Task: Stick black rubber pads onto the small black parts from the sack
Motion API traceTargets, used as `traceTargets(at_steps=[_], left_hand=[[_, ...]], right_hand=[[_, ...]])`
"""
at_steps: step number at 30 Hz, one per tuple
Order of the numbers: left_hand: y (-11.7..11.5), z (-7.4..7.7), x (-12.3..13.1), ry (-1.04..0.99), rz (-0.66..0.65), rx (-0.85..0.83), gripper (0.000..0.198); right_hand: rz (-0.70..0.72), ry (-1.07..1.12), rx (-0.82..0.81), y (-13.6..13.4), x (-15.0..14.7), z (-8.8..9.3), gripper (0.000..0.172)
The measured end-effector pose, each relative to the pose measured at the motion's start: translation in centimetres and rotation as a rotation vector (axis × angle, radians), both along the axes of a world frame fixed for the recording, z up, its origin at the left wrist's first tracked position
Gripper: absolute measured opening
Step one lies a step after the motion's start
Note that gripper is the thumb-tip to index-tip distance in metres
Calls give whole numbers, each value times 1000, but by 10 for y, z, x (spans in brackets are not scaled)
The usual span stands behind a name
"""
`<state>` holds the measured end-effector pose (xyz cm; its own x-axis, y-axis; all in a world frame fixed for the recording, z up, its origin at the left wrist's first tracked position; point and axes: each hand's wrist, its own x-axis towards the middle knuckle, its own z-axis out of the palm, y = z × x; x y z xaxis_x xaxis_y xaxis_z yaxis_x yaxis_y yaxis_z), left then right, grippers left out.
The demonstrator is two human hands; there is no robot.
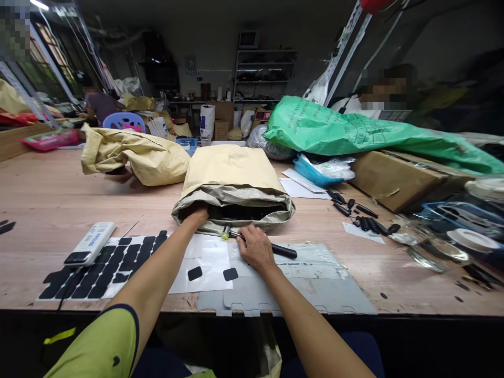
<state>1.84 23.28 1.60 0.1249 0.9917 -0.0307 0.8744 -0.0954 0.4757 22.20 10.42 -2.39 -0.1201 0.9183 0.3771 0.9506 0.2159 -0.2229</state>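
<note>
A yellow paper sack (232,165) lies on the table with its mouth toward me and dark contents inside. My left hand (199,214) reaches into the left side of the mouth; its fingers are hidden there. Just in front of the opening, my right hand (255,247) rests over a small hammer with a black handle (284,251) and a yellowish head, its fingers curled at the shaft. Below lie a grey plastic sheet (315,294) and a white sheet (210,262) with two black rounded squares.
At left are a white device (96,239) and a sheet of black pads (94,275). Another sack (153,157) lies behind. To the right are black handles (368,224), a cardboard box (394,176), a green sack (334,126) and jars. Two people sit farther back.
</note>
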Motion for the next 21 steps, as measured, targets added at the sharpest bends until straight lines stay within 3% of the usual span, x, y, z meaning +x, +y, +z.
traceTargets(at_steps=[4, 8, 11, 13, 16, 21], left_hand=[[-22, 7, -2, 41, -46, 3, 41], [-82, 11, -12, -64, -255, 246, 28], [-130, 7, -27, -173, -376, 203, 20], [-151, 2, -37, -196, -391, 136, 18], [-163, -8, -43, -206, -366, 78, 19], [-161, -19, -38, -174, -271, 85, 23]], right_hand=[[-10, -3, 0, 1, 0, -2, 16], [-16, -21, 2, 1, -1, -3, 18], [-23, -25, 4, 1, -1, -3, 18], [-24, -25, 5, 1, -1, -3, 18], [-24, -22, 9, 0, -1, -4, 18], [-9, -18, 12, 0, 0, -7, 20]])
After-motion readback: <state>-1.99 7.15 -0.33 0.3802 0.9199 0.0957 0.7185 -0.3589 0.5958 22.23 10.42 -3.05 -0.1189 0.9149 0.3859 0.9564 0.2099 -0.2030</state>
